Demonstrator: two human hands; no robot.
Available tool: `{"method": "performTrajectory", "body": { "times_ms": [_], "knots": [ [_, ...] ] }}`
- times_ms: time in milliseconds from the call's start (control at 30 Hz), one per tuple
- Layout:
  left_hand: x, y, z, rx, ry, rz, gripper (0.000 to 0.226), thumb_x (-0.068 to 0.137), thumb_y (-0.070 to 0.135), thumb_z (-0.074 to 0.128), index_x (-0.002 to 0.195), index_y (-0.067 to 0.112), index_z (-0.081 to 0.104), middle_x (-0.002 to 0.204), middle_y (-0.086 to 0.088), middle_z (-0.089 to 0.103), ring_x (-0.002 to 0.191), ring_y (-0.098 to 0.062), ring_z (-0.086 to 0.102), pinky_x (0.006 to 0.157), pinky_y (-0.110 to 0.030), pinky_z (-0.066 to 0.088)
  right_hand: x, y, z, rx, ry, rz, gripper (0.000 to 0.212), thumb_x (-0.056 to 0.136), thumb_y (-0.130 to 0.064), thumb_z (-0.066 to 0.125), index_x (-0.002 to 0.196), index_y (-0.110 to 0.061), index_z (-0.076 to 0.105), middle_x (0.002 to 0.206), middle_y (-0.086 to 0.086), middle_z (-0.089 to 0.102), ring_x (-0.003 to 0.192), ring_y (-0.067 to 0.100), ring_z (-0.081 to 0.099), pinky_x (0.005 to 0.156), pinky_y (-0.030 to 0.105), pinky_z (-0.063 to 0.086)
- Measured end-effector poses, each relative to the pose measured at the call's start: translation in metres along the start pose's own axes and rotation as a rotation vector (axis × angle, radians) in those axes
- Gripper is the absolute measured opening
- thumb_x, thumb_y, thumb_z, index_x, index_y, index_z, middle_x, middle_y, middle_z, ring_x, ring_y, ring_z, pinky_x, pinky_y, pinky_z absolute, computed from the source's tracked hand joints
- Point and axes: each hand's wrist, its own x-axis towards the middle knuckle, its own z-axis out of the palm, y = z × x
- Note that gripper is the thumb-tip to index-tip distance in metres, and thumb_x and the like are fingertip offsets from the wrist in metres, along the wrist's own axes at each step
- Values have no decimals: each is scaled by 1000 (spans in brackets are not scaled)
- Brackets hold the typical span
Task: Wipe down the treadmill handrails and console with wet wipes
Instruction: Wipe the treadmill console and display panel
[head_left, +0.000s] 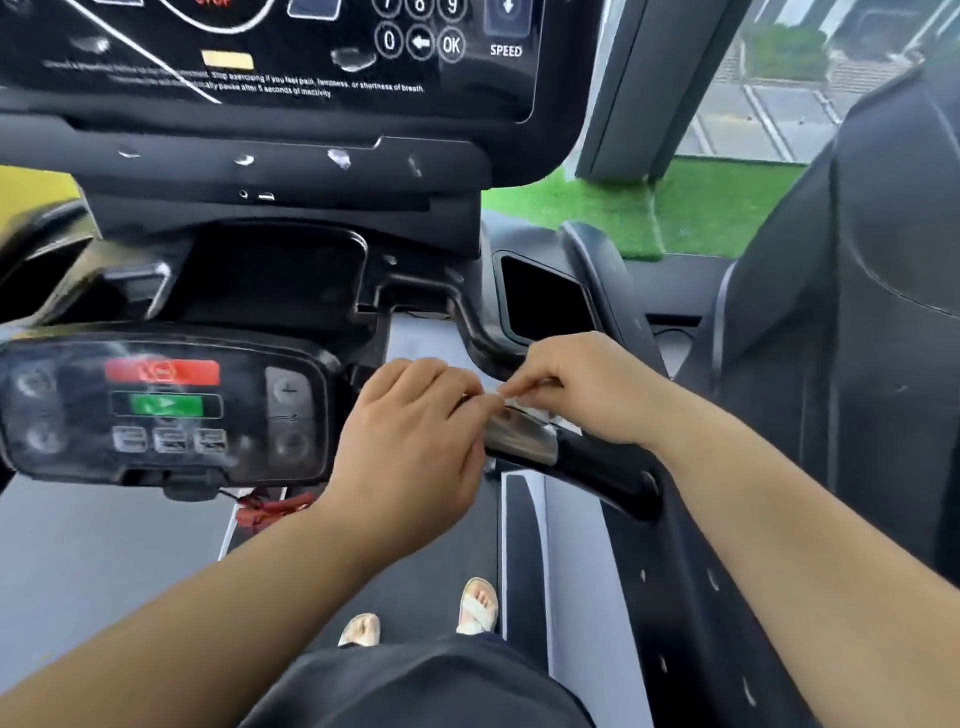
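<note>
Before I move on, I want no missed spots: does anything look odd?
White flecks dot the console ledge under the keypad, and the lower control panel looks streaked; dirt or wear, I cannot tell.

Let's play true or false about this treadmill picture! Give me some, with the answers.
1. The left hand and right hand pinch a white wipe at the handrail. True.
2. The green button sits above the red button. False: red is on top.
3. The person wears sandals. True.
4. The left hand presses the green button. False: it is beside the right hand.
</note>
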Motion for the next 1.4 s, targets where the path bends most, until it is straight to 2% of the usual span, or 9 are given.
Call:
{"method": "performTrajectory", "body": {
  "times_ms": [367,500,633,733,833,967,1067,1233,1400],
  "knots": [
    [8,23,18,6,-28,-2,26,82,22,52,97,16,72,96,-1,66,89,-26,56,83,-36,38,-13,37,-1,65,-16,-88,12,86,-19,68,96,-19,76,69,-20,52,73,-10,53,67,6,36],
    [7,27,24,48,-43,-1,27,85,25,50,98,15,72,97,-3,66,90,-27,55,82,-38,37,-27,60,-4,12,-51,-4,10,85,-21,70,92,-20,76,69,-24,54,74,-14,53,68,2,35],
    [7,34,24,89,-50,-44,29,87,29,48,96,15,71,96,-4,65,89,-27,53,83,-39,35,-22,58,-3,-46,-67,-20,14,88,-19,67,97,-23,76,68,-23,50,68,-8,50,67,3,33],
    [9,41,25,133,-74,-74,31,89,34,46,94,15,70,94,-6,63,87,-29,53,82,-41,33,-23,56,5,-32,-20,-76,17,89,-16,65,101,-21,76,68,-16,48,68,4,48,68,15,36],
    [10,45,29,153,-80,-76,32,89,36,45,94,17,70,95,-7,63,89,-29,49,83,-42,32,-35,68,2,-83,-51,-15,16,90,-18,64,102,-19,75,72,-16,49,74,10,53,76,21,43],
    [11,51,31,159,-81,-73,33,89,37,45,96,17,71,94,-6,63,89,-27,47,83,-42,31,-41,79,-3,-275,-277,107,26,97,-20,52,115,-26,69,84,-16,52,99,16,59,85,22,45],
    [11,52,34,166,-81,-74,33,89,36,45,96,17,71,94,-6,63,90,-27,47,84,-41,31,-34,75,2,-300,-225,48,33,97,-13,48,121,-27,66,104,-7,61,103,18,58,85,22,44],
    [14,53,34,166,-89,-75,32,88,36,45,94,17,70,92,-6,62,88,-27,48,83,-41,31,-37,85,9,-336,-269,87,32,97,-11,48,116,-25,68,72,-16,37,96,19,57,76,21,39],
    [19,56,34,147,-87,-79,33,88,35,45,89,15,70,88,-5,61,81,-30,56,80,-40,31,-50,87,14,-346,-269,207,35,92,-5,48,109,-25,71,87,-5,52,92,24,59,76,29,48]
  ]
}}
